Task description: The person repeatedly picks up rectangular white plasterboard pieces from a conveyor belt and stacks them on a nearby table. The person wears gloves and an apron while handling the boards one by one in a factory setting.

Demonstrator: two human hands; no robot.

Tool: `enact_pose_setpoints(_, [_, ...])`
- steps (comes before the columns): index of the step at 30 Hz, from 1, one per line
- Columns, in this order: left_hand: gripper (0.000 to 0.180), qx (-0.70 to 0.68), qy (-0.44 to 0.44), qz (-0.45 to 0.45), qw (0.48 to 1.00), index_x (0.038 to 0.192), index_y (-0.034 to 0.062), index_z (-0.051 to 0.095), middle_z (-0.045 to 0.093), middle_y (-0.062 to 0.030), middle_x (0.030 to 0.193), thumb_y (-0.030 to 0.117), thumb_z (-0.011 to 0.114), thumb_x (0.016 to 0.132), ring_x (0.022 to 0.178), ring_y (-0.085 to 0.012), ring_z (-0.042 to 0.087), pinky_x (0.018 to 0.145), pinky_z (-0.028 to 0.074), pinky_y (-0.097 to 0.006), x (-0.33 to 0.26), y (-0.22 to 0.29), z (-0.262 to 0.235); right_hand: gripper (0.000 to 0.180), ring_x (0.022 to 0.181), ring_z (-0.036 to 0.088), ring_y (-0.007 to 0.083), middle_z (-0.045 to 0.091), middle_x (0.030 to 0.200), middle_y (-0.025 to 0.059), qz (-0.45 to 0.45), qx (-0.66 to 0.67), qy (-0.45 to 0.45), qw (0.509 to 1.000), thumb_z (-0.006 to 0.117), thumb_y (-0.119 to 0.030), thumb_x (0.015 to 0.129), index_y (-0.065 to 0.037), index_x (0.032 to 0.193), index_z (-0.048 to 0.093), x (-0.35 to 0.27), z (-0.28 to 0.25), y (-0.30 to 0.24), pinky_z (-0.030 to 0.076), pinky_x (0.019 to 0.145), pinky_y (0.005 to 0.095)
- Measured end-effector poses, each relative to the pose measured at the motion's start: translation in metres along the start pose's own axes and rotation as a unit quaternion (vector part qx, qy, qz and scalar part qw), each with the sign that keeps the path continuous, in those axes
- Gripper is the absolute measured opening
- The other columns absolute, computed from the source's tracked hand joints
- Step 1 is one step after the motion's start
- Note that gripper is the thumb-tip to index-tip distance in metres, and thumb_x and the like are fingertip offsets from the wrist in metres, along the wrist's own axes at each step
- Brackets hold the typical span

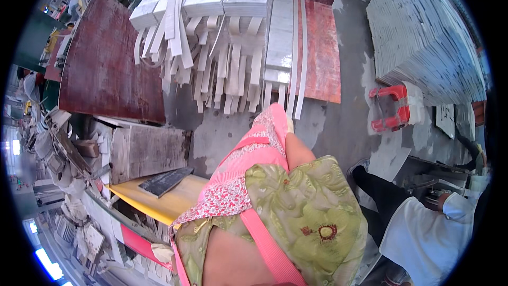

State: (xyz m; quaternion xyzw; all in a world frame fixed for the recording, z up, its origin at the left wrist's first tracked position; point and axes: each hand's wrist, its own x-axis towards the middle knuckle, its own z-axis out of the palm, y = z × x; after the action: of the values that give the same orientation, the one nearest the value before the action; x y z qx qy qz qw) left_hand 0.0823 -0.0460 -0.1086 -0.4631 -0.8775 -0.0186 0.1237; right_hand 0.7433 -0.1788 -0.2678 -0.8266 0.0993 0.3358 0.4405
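Observation:
My clothing fills the middle of the head view: a pink apron (264, 153) with floral panels over a green flowered garment (312, 212). A bare right forearm (299, 151) comes out beside the apron. At its end, a small pale edge of my right hand (290, 125) shows; its fingers are hidden behind the pink cloth. Just beyond lie long narrow white strips (300, 58), close to a narrow stack of pale slabs (279, 32). Whether the hand touches them cannot be seen. My left hand is not in view.
Pale slabs with many hanging strips (227, 69) rise ahead. Dark red boards (111, 63) and a wooden crate (151, 151) stand left. To the right are a red plastic frame (391, 107), a tall slab stack (418, 32) and another person in a white top (423, 233).

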Motion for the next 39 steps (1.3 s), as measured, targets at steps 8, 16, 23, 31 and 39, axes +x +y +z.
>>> enact_pose_setpoints(8, [0.043, -0.003, -0.002, -0.041, 0.999, 0.123, -0.0042, 0.068, 0.068, -0.0340, 0.110, 0.030, 0.049, 0.105, 0.104, -0.0468, 0.066, 0.088, 0.054, -0.053, -0.012, -0.053, -0.013, 0.043, 0.116, 0.070, 0.0265, 0.075, 0.116, 0.0111, -0.063, -0.106, -0.026, 0.992, 0.076, -0.039, 0.080, -0.009, 0.110, 0.077, -0.009, 0.006, 0.003, 0.053, 0.096, 0.0429])
enact_pose_setpoints(16, [0.056, -0.020, 0.068, -0.113, 0.991, 0.147, -0.0033, 0.051, 0.054, -0.0248, 0.149, 0.037, 0.046, 0.108, 0.138, -0.0372, 0.052, 0.114, 0.040, -0.048, -0.038, -0.027, -0.014, 0.045, 0.116, 0.069, 0.0263, 0.075, 0.118, 0.0107, -0.123, -0.229, -0.046, 0.965, 0.076, -0.041, 0.079, -0.009, 0.112, 0.076, 0.023, -0.007, -0.007, 0.053, 0.096, 0.0424])
enact_pose_setpoints(23, [0.059, 0.013, -0.077, -0.153, 0.985, 0.157, 0.0105, 0.043, 0.044, -0.0136, 0.161, 0.045, 0.037, 0.109, 0.149, -0.0302, 0.040, 0.121, 0.030, -0.050, -0.046, -0.002, -0.041, 0.047, 0.116, 0.069, 0.0262, 0.074, 0.119, 0.0102, -0.160, -0.304, -0.087, 0.935, 0.076, -0.042, 0.078, -0.010, 0.113, 0.075, 0.038, 0.011, -0.029, 0.053, 0.096, 0.0419])
enact_pose_setpoints(31, [0.051, -0.040, 0.093, -0.108, 0.989, 0.138, 0.0054, 0.060, 0.062, -0.0167, 0.140, 0.041, 0.052, 0.102, 0.135, -0.0339, 0.053, 0.114, 0.037, -0.052, -0.045, -0.006, -0.022, 0.049, 0.117, 0.069, 0.0260, 0.074, 0.120, 0.0097, -0.252, -0.423, -0.187, 0.850, 0.077, -0.044, 0.077, -0.011, 0.114, 0.075, 0.041, 0.038, -0.063, 0.053, 0.097, 0.0414])
enact_pose_setpoints(39, [0.052, -0.035, 0.006, -0.159, 0.987, 0.147, 0.0052, 0.053, 0.053, -0.0174, 0.150, 0.036, 0.045, 0.106, 0.142, -0.0372, 0.046, 0.121, 0.031, -0.052, -0.053, -0.003, -0.033, 0.052, 0.117, 0.069, 0.0258, 0.074, 0.121, 0.0092, -0.290, -0.481, -0.262, 0.784, 0.077, -0.045, 0.076, -0.011, 0.115, 0.074, 0.041, 0.093, -0.095, 0.052, 0.097, 0.0409])
